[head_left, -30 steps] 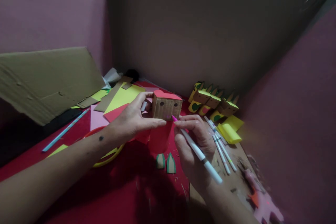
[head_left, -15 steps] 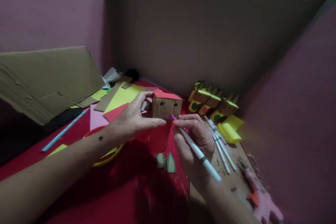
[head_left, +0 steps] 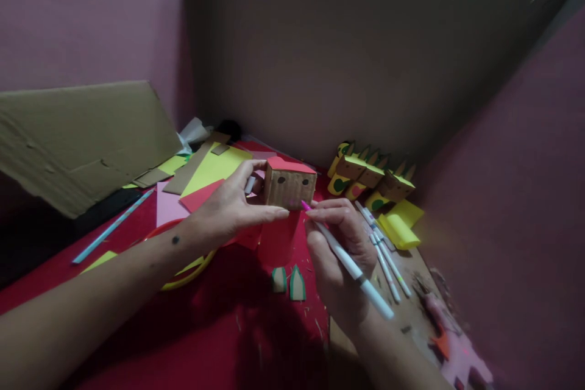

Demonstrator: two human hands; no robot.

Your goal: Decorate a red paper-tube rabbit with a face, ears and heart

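Note:
My left hand (head_left: 237, 198) grips a small cardboard box (head_left: 290, 190) by its left side, thumb along the lower front edge. The box has a red paper top and two dark dots on its front, with faint pink marks low between them. Beneath it is a red paper tube (head_left: 278, 242). Between the fingers of my right hand (head_left: 340, 244) is a white felt-tip pen (head_left: 351, 265), its pink tip at the lower right of the box front. Two pointed cardboard pieces edged in green (head_left: 297, 285) lie on the red surface below.
Several yellow figures with cardboard heads (head_left: 372, 177) stand at the back right. Near them lie several pens (head_left: 386, 262) and yellow paper (head_left: 402, 225). A yellow-and-red ring (head_left: 201, 268) sits under my left forearm. Far left are a cardboard sheet (head_left: 82, 140) and a light-blue stick (head_left: 114, 225).
The pen and my right hand have shifted slightly right along the box's lower front. More pink shows between the dots. My left hand and the box have stayed put.

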